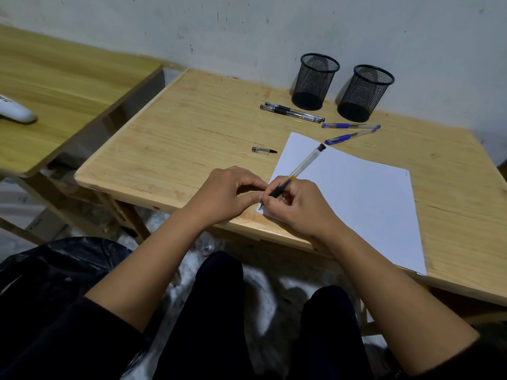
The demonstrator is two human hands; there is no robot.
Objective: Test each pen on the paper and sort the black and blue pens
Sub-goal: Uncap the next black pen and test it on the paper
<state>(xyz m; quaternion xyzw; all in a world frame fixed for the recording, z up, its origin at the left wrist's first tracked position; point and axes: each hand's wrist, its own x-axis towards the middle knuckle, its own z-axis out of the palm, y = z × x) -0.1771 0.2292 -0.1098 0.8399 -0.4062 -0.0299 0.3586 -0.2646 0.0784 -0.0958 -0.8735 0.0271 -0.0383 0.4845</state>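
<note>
My right hand (297,208) grips an uncapped black pen (300,167), its tip touching the near-left corner of the white paper (356,198). My left hand (229,192) rests with curled fingers on the table beside that corner, its thumb at the paper's edge. The pen's clear cap (263,150) lies alone on the wood to the left of the paper. Two capped black pens (292,112) lie side by side in front of the left mesh cup (315,80). Two blue pens (351,131) lie by the right mesh cup (363,91). Both cups look empty.
The wooden table (178,138) stands against a grey wall. A second wooden table (63,86) on the left carries a white object (15,109). A black plastic bag (55,270) sits on the floor at lower left, beside my knees.
</note>
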